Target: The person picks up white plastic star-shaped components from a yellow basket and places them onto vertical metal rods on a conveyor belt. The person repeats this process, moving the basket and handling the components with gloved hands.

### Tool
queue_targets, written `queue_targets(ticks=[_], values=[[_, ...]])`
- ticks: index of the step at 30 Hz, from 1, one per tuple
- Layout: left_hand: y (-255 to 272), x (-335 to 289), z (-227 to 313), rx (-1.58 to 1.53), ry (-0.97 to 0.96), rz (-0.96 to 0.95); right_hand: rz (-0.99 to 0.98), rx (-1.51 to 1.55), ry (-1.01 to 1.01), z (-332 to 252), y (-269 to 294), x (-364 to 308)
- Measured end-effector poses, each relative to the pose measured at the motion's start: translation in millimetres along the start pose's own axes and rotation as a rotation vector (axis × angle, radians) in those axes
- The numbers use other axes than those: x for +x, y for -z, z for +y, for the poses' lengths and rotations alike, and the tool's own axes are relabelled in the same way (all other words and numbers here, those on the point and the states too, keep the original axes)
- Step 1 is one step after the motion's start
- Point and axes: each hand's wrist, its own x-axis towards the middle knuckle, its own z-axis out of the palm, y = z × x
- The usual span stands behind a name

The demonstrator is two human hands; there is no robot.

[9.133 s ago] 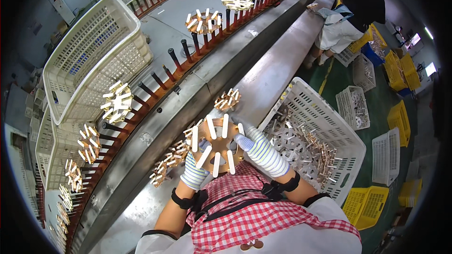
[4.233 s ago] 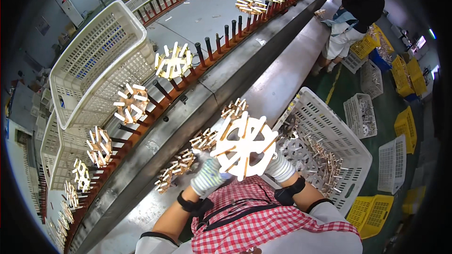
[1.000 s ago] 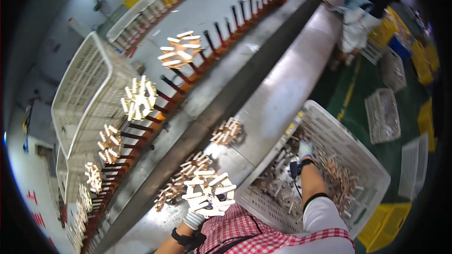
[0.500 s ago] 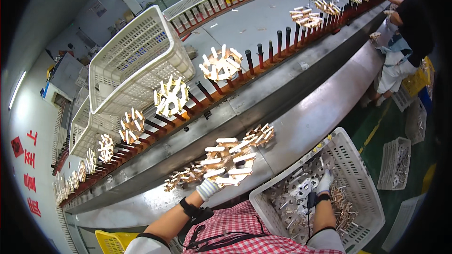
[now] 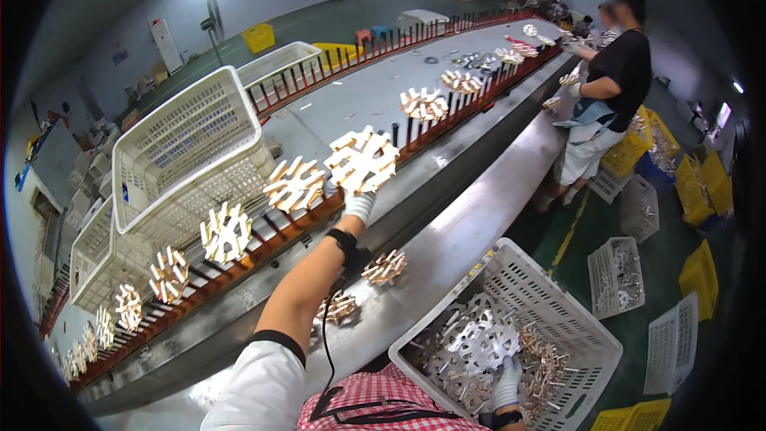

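My left hand [image 5: 359, 204], in a white striped glove, reaches up to the rail and grips a round metal part with copper-coloured prongs [image 5: 363, 160]. This part is above the row of black-tipped pegs [image 5: 399, 137]; whether it sits on a peg is hidden. Similar pronged parts stand on pegs to either side, one [image 5: 295, 185] close by on the left. My right hand [image 5: 507, 383], gloved too, is down in a white basket [image 5: 586, 331] at my right. Its fingers close on the edge of a silver pronged metal part [image 5: 484, 342] among many loose ones.
Two pronged parts [image 5: 384, 268] lie on the steel ledge [image 5: 447, 271] before me. Large white crates [image 5: 191, 144] stand on the grey tabletop beyond the pegs. Another person [image 5: 610, 88] works farther along the line at right. Yellow and white baskets [image 5: 616, 275] stand on the green floor.
My left hand has risen from the ledge to the peg rail, carrying a pronged part. My right hand remains in the basket, now at a silver part. The view has turned rightward.
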Motion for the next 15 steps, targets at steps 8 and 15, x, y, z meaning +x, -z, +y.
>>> queue_targets(ticks=[8, 15], values=[[3.0, 78.4, -44.9, 0.085, 0.196, 0.062, 0.125, -0.052, 0.038, -4.7, 11.4, -84.0], [-2.4, 65.9, -91.2, -0.012, 0.167, 0.356, 0.162, -0.171, 0.132, -8.5, -5.3, -128.3]])
